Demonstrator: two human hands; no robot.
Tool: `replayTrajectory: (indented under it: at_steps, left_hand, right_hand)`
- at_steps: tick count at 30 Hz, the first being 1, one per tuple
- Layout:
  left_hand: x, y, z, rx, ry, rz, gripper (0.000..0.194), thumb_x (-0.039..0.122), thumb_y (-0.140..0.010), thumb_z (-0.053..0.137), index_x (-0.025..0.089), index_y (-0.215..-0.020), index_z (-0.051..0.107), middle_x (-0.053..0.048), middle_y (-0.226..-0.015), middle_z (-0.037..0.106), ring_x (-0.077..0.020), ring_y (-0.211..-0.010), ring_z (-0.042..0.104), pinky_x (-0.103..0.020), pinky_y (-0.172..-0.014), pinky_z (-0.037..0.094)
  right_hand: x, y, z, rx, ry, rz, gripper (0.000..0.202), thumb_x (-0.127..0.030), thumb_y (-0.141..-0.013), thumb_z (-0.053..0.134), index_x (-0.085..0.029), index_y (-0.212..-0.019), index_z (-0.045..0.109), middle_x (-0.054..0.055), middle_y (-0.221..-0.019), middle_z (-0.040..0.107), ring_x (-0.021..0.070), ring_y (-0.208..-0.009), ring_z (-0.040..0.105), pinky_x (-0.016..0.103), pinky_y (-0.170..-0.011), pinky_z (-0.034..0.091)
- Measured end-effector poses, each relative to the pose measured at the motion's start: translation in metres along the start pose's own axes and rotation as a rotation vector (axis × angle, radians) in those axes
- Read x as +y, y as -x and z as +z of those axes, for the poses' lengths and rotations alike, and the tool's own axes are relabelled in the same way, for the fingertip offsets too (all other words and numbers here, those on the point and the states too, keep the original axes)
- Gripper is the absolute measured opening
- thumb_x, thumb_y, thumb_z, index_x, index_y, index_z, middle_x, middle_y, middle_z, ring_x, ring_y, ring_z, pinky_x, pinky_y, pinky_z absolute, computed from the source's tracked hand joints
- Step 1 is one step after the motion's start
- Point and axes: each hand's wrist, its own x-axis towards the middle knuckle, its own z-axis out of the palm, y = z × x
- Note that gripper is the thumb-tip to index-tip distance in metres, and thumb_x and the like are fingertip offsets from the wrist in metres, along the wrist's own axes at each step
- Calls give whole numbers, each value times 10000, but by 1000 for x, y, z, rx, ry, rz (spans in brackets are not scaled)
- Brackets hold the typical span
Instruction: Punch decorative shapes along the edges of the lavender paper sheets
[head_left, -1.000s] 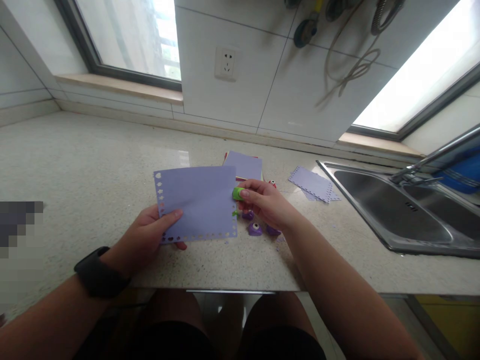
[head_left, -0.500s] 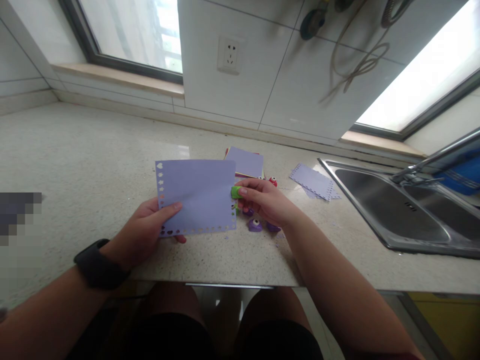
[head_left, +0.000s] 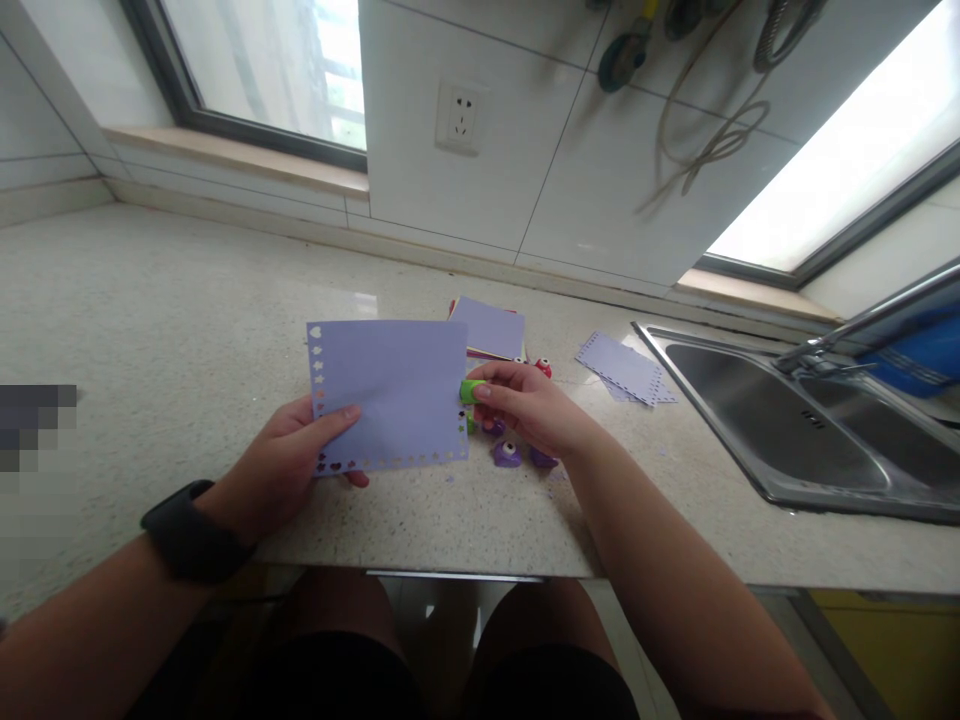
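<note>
My left hand [head_left: 315, 440] grips a purple sheet of paper [head_left: 390, 390] by its lower left corner, thumb on top and fingers beneath. Small cut-out shapes, a heart and stars among them, line the sheet's left and bottom edges and the lower part of its right edge. Pinched in my right hand [head_left: 525, 405] is a green craft punch [head_left: 472, 391], set at the sheet's right edge. Below that hand, a purple craft punch [head_left: 508, 454] with an eye on it rests on the counter. Other punches, purple, green and red, lie around it, partly covered by the hand.
Behind the held sheet lies a stack of coloured paper [head_left: 491, 328]. Several punched purple sheets [head_left: 622, 365] sit to the right, beside a steel sink [head_left: 772, 420] with a faucet [head_left: 814, 352]. Small paper bits dot the speckled counter [head_left: 187, 320]. A wall socket [head_left: 463, 115] is above.
Both hands, the sheet and the green punch keep nearly the same places relative to each other. The whole view has shifted slightly.
</note>
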Motion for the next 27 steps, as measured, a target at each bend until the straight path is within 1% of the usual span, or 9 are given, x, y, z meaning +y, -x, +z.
replayTrajectory:
  at_steps: [3,11,18,24,27]
  left_hand:
    - [0,0,0,-6,9,-1,326,361,-778,803,205,-1060,758,-102,-1092,757,-197,-629,656,-308,-440,594]
    - [-2,0,-1,2,17,1,297,359,-788,806,228,-1051,766,-77,-1074,756,-190,-627,654,-306,-427,600]
    - [-5,-2,-3,-26,4,-3,390,371,-808,797,191,-1150,742,-89,-1080,753,-180,-639,662,-294,-436,617]
    - [-4,0,-1,-45,-7,3,432,396,-793,808,168,-1155,745,-107,-1066,752,-193,-671,667,-296,-456,631]
    - [-4,0,-1,-44,-9,-1,439,403,-783,814,160,-1142,748,-109,-1041,755,-195,-656,663,-304,-455,633]
  right_hand:
    - [0,0,0,2,4,0,295,-403,-792,834,-188,-958,717,17,-789,687,129,-662,634,263,-569,480]
    - [0,0,0,7,3,-4,290,-391,-788,842,-192,-956,715,9,-773,686,125,-653,630,261,-566,475]
    - [1,-1,2,2,-12,10,307,-399,-764,858,-201,-947,710,5,-788,689,122,-655,628,258,-561,470]
    - [0,-1,5,-19,-65,21,288,-362,-749,869,-206,-911,689,-5,-784,683,114,-648,614,253,-563,471]
    - [-1,0,7,-16,-80,21,294,-355,-739,875,-205,-893,674,-10,-769,677,113,-637,604,251,-552,459]
